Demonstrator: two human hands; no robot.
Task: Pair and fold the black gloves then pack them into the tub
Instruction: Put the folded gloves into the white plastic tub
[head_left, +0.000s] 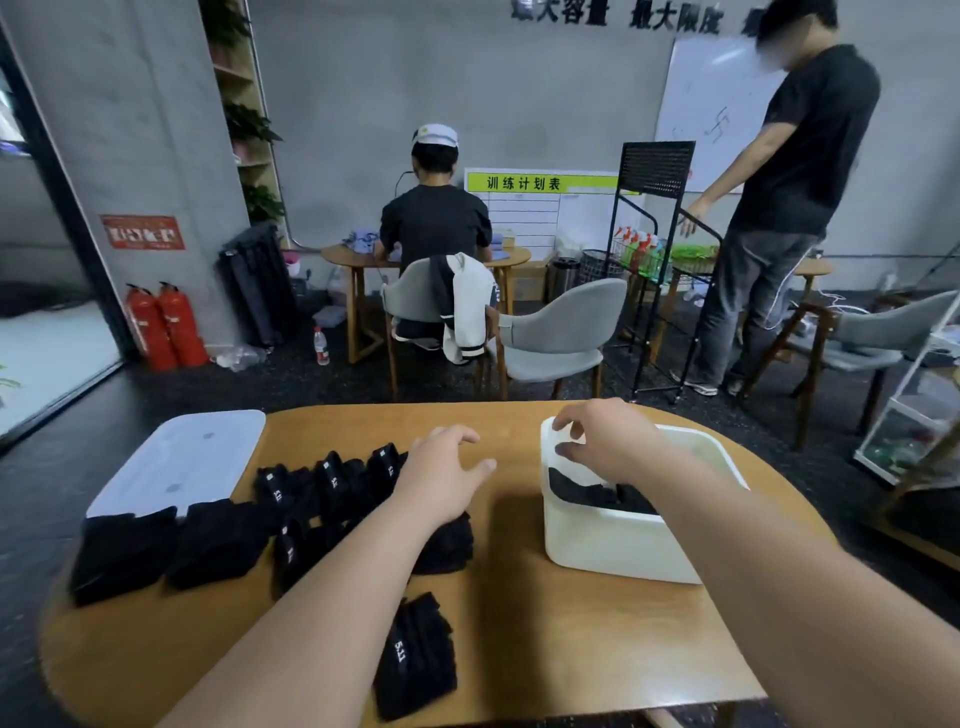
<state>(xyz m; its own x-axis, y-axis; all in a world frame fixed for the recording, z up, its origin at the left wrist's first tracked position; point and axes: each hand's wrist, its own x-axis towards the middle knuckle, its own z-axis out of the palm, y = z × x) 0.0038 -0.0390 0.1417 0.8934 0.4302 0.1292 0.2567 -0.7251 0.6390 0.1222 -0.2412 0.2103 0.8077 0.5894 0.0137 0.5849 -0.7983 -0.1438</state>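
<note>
On the wooden worktop (519, 634) a white tub (613, 540) stands to the right, with black gloves (597, 496) already lying inside it. The right hand (605, 441) hangs over the tub's far left corner, fingers bent downward and apart, gripping nothing. The left hand (447, 470) hovers above the worktop just left of the tub, fingers spread and empty, its wrist over a folded black bundle (449, 543). More gloves with white labels lie in a row (327, 483) to the left, two larger folded bundles (166, 551) sit at the near left edge, and one folded pair (415, 654) lies nearest the camera. The tub's lid (182, 460) rests flat at the far left.
</note>
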